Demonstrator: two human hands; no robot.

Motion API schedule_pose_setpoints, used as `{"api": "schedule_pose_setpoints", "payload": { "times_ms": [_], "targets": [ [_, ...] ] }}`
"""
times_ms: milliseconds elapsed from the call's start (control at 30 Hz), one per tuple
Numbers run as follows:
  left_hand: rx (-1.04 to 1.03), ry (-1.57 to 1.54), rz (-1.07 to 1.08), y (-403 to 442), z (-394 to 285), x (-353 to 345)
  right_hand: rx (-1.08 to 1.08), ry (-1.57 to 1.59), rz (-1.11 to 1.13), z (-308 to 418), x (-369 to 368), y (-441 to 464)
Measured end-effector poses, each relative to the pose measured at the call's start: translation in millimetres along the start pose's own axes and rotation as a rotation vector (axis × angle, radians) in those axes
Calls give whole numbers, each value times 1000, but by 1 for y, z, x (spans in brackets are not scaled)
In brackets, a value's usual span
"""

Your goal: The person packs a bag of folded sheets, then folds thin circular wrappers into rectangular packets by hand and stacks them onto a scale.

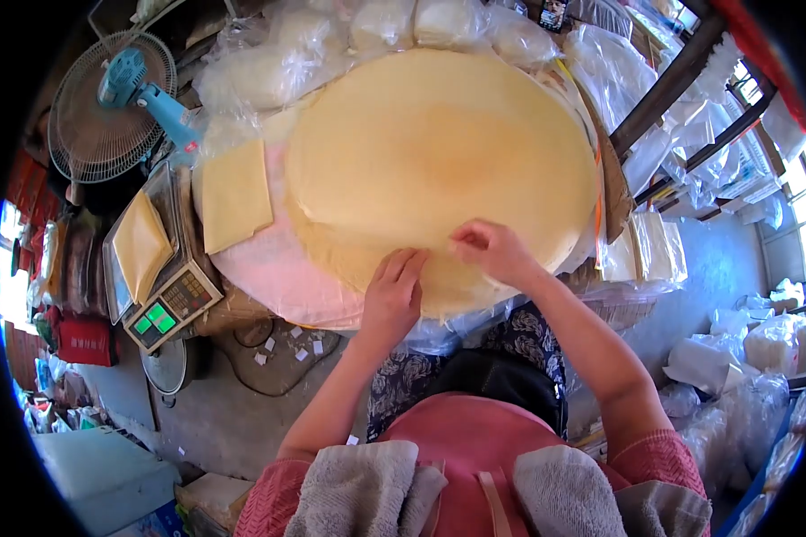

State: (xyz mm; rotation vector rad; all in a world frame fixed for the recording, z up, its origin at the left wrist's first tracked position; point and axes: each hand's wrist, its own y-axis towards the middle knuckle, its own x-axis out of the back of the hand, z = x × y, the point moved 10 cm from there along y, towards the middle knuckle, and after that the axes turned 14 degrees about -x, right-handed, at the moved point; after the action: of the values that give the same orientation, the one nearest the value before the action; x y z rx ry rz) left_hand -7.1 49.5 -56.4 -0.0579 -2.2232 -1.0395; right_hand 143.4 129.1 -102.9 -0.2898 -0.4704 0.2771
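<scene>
A broad, round stack of thin yellow sheets [394, 134] lies in front of me, browner in the middle. My left hand [392, 291] rests on its near edge, fingers stretched out and lying on the top sheet. Just to the right, my right hand [494, 253] is over the same near edge with thumb and fingers pinched together. Whatever is between those fingertips is hidden. Beside the stack on the left is a folded pile of yellow sheets [235, 195] on a pink cloth [309, 285].
A digital scale [172, 304] with a folded yellow sheet [141, 246] on its pan stands at the left. Behind it is a blue fan [124, 80]. Bagged goods [381, 25] line the far edge. A wooden post [667, 85] and plastic bags stand at the right.
</scene>
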Motion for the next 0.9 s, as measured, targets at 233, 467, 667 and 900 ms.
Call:
{"api": "schedule_pose_setpoints", "payload": {
  "times_ms": [233,467,667,900],
  "targets": [
    [-32,304,130,7,-1,-10,371,-383,-152,27,-24,-8],
    [80,289,279,4,13,-12,72,19,-466,18,84,42],
    [48,-18,313,35,0,-56,18,-243,-141,21,15,21],
    [-113,310,378,-3,-28,-105,212,-264,-455,33,58,55]
  ]
}}
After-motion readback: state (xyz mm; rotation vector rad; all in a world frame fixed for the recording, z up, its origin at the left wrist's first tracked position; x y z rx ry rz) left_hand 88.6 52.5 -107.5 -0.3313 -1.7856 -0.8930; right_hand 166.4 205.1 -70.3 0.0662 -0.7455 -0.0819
